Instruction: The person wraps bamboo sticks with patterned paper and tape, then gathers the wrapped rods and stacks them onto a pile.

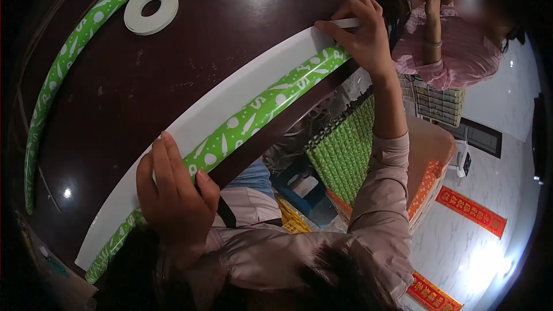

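A long sheet, white inside (199, 109) and green with white vegetable shapes and letters outside (253, 116), lies partly rolled along the table's near edge. My left hand (175, 193) bends over it, fingertips on the white side and thumb on the green roll, gripping it. At the sheet's far right end my right hand (366, 37) is closed, pinching a narrow white strip of tape (347, 23) between thumb and fingers. Its lower edge is close to the end of the green roll. A white tape roll (167, 16) lies flat on the table beyond the sheet.
Another green printed piece (66, 57) curves along the left of the dark table (247, 23). Below the edge stand a stack of green bundles (345, 147) and a blue container (305, 190). At upper right sits a person in a pink striped shirt (449, 57), by a wire basket (440, 103).
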`<action>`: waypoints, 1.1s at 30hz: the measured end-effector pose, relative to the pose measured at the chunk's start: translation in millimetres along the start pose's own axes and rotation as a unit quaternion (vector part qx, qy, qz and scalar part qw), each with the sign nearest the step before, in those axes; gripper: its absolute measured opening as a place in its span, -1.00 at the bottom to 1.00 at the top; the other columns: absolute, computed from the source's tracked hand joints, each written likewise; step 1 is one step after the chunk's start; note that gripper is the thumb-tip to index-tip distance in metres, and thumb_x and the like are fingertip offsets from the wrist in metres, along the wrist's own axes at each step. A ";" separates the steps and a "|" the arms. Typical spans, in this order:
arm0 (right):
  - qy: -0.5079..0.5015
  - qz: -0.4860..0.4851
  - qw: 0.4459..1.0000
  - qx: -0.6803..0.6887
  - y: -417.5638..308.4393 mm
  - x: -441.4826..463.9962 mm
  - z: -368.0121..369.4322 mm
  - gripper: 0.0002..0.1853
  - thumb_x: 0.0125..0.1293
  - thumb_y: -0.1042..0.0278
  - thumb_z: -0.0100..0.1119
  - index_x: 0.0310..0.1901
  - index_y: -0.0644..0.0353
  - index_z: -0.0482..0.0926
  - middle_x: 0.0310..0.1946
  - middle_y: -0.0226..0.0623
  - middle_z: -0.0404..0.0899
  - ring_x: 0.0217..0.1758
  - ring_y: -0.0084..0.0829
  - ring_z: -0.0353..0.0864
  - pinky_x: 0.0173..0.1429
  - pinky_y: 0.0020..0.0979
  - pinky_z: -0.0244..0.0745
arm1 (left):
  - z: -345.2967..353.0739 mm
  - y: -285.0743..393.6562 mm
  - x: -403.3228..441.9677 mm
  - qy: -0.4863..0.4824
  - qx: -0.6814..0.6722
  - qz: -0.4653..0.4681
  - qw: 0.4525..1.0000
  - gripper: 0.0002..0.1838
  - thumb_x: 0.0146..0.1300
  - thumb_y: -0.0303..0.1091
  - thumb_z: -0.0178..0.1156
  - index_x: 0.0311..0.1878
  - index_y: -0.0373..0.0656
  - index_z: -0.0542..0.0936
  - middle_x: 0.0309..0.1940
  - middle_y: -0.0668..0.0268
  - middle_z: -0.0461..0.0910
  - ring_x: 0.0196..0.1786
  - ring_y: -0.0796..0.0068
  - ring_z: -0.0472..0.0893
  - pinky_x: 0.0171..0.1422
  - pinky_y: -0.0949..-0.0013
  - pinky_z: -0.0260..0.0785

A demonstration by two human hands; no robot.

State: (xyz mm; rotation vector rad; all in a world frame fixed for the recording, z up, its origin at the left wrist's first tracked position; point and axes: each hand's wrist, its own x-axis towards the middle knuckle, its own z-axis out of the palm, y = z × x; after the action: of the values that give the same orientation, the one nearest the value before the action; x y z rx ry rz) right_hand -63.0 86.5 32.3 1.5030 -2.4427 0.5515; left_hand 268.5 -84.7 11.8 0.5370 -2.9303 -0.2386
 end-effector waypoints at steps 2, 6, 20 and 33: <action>-0.011 -0.009 1.000 0.003 -1.5 -0.4 -1.7 -0.75 -0.04 0.31 0.52 -0.52 0.10 0.54 -0.54 -0.49 0.41 -0.33 -0.41 0.40 -0.04 -0.34 0.28 | 0.9 -0.1 -0.9 0.019 0.014 0.013 1.000 -0.41 0.22 -0.24 -0.01 0.28 -0.40 0.43 0.23 0.09 0.40 0.14 0.09 0.47 0.21 0.14 0.44; -0.010 -0.012 1.000 -0.009 -3.6 -3.5 -2.4 -0.75 -0.02 0.30 0.51 -0.50 0.09 0.54 -0.51 -0.48 0.42 -0.29 -0.41 0.41 0.01 -0.34 0.26 | 1.2 3.4 -4.8 0.014 0.016 0.003 1.000 -0.42 0.25 -0.28 -0.03 0.33 -0.35 0.39 0.23 0.06 0.38 0.17 0.03 0.45 0.25 0.07 0.40; 0.007 -0.010 1.000 -0.005 -4.7 -13.1 3.3 -0.71 0.01 0.26 0.50 -0.44 0.13 0.51 -0.45 -0.44 0.41 -0.23 -0.35 0.45 0.25 -0.27 0.14 | -5.4 43.1 78.4 0.030 -0.053 0.131 0.990 -0.60 0.24 -0.24 0.18 0.10 -0.20 0.61 -0.07 0.15 0.53 -0.11 0.16 0.49 0.04 0.15 0.39; 0.029 -0.009 0.999 -0.010 0.4 -17.6 2.9 -0.74 -0.03 0.21 0.50 -0.40 0.07 0.58 -0.50 -0.47 0.54 -0.28 -0.36 0.50 0.25 -0.13 0.19 | 34.9 98.6 164.9 0.124 -0.094 0.246 0.957 -0.74 0.24 -0.20 0.10 -0.37 -0.11 0.71 -0.30 0.35 0.58 -0.16 0.34 0.53 -0.03 0.26 0.34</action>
State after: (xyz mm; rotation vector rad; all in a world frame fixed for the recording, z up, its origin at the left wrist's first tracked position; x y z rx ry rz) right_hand -55.3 99.7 23.1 1.4787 -2.3809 0.5574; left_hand 76.6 -48.9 15.7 -0.1837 -2.6462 -0.3505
